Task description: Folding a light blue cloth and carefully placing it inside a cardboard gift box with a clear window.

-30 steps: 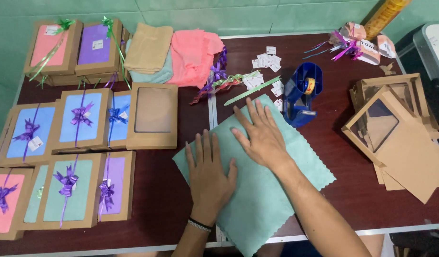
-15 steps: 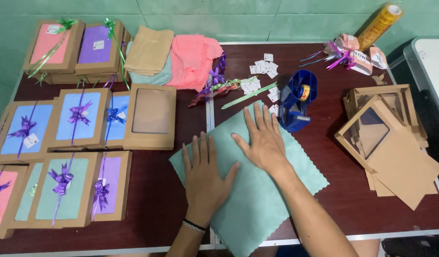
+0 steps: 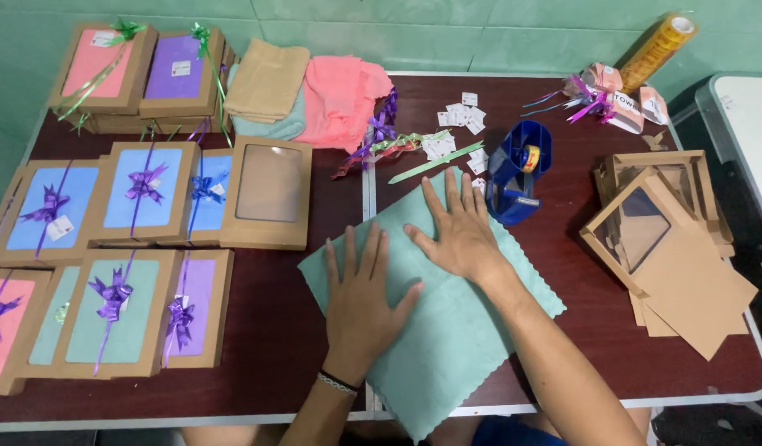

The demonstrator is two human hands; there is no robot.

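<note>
Now your left hand and right hand have slid slightly apart, both flat and open, palms pressing the green cloth smoother on the table.

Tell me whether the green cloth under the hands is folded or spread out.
Spread out flat: the green cloth lies open on the table, scalloped edges showing, with the left hand and right hand pressed palm-down on it.

Both hands, left hand and right hand, press flat on a green cloth at the tabletop's near edge, beside a blue tape dispenser.
</note>
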